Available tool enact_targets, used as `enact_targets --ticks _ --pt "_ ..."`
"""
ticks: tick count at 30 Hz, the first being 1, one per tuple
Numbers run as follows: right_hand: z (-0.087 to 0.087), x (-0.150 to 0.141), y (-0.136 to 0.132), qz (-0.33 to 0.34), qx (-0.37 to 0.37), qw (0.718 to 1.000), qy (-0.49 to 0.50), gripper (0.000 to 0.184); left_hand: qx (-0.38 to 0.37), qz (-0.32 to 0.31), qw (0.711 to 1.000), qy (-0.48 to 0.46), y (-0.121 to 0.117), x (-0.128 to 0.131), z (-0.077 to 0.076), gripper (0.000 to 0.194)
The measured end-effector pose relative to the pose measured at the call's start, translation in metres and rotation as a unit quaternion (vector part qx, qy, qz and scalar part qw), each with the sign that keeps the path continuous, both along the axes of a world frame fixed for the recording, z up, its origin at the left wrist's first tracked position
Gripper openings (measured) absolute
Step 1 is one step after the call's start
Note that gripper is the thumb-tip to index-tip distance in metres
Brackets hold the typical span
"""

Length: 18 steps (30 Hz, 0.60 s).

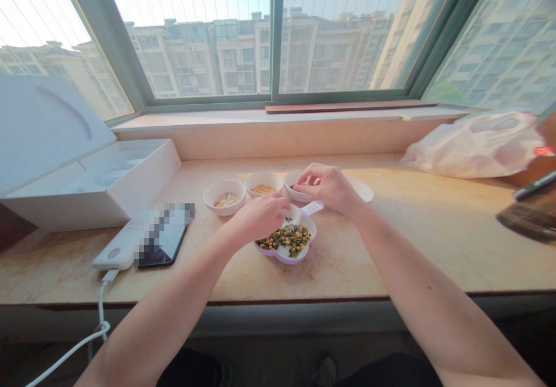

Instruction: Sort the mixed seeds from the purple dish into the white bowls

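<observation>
A purple-rimmed dish (289, 256) full of mixed green, yellow and dark beans sits near the front of the stone sill. My left hand (260, 216) hovers over its far edge, fingers pinched together on something too small to make out. My right hand (326, 187) is over a small white bowl (292, 179) behind the dish, fingertips pinched at its rim. To the left stand two more white bowls: one (263, 179) holds yellow grains, the other (224, 195) pale pieces. A white plate (362, 189) shows behind my right hand.
An open white box (93, 178) with its raised lid stands at the left. A white power bank (119, 249) with a cable and a dark phone (167, 242) lie in front of it. A white plastic bag (475, 143) lies at the right, dark objects (527, 210) beyond it.
</observation>
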State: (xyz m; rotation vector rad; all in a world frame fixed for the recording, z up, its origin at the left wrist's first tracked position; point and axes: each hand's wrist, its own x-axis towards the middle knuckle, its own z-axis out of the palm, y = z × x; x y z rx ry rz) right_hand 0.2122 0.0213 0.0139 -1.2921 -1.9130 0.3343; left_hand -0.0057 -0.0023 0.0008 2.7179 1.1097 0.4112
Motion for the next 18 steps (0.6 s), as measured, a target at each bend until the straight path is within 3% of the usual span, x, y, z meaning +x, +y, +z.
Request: enact_targets --ticks 3,6,11,18 --pt "0.004 0.015 0.005 -0.072 0.019 0.995 -0.061 0.016 -0.030 -0.081 0.996 0.028 0.000 -0.002 -0.002 0.020" --pt "0.006 0.032 0.012 -0.148 -0.019 0.979 -0.141 0.017 -0.055 -0.132 0.989 0.027 -0.001 -0.002 -0.006 0.034" --pt "0.001 0.057 0.019 -0.227 -0.158 0.934 -0.228 0.023 -0.050 -0.137 0.988 0.050 -0.004 0.002 -0.009 0.044" --pt "-0.004 0.073 0.029 -0.264 -0.204 0.907 -0.258 0.019 -0.013 -0.132 0.989 0.072 -0.005 0.009 -0.007 0.018"
